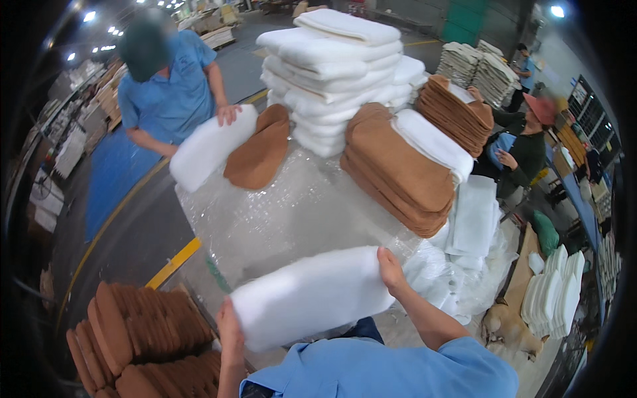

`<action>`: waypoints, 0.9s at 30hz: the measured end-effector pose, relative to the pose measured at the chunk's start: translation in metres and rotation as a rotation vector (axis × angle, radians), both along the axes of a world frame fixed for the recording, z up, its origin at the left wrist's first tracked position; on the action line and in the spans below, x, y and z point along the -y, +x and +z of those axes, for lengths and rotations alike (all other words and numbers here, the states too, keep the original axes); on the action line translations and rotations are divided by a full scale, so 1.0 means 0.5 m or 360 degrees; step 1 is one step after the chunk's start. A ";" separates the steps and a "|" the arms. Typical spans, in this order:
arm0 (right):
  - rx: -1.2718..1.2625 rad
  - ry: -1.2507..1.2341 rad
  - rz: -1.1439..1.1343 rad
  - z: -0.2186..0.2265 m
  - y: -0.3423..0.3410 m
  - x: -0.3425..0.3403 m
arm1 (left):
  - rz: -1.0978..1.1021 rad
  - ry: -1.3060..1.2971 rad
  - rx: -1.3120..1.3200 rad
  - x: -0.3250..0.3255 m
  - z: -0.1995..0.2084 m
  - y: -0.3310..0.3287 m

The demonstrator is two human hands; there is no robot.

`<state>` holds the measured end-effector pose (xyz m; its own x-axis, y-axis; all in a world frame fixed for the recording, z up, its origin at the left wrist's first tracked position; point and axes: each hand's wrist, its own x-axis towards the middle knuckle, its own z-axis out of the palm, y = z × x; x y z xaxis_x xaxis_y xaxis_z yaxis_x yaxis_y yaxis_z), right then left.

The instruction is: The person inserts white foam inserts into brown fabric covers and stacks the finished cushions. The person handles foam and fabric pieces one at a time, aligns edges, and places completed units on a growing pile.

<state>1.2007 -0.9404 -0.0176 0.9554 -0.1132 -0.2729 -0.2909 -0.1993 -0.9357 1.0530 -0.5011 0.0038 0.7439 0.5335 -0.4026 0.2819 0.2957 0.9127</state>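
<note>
A plastic-covered grey table is set on a yellow-lined grey workshop floor. At the table's near edge, a soft-looking white oblong pad is gripped at opposite ends between partly closed fingers by the left hand and right hand.

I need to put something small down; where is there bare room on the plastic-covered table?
The grey plastic-covered table is bare mid-top, between the white fluffy rectangular pad in the left hand and right hand, the brown rounded fabric piece and the stack of brown fabric pieces. Its far side is crowded by a tall pile of white pads.
</note>
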 end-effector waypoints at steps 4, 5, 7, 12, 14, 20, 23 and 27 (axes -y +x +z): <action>0.0480 0.0172 -0.0214 0.093 -0.008 0.014 | 0.0092 -0.0035 0.0453 0.052 0.117 0.040; 0.0503 0.0231 -0.0241 0.099 -0.009 0.015 | 0.0072 -0.0035 0.0495 0.050 0.117 0.043; 0.0524 0.0366 -0.0251 0.100 -0.014 0.000 | 0.0143 -0.0073 0.0465 0.044 0.084 0.049; 0.0621 0.0228 -0.0395 0.002 -0.018 0.001 | 0.0245 -0.0208 0.0282 0.038 -0.042 0.054; 0.0538 0.0323 -0.0353 -0.002 -0.031 0.007 | 0.0040 0.0158 0.0070 0.020 -0.010 0.039; 0.0591 0.0190 -0.0289 0.000 -0.041 0.035 | -0.0664 0.1727 0.0585 0.142 0.202 0.072; 0.0330 -0.0139 0.0040 0.059 -0.027 0.071 | -0.1183 0.2041 0.0698 0.237 0.228 0.099; 0.1069 -0.0657 0.0599 0.273 -0.005 -0.014 | -0.1127 0.2250 0.0530 0.255 0.182 0.103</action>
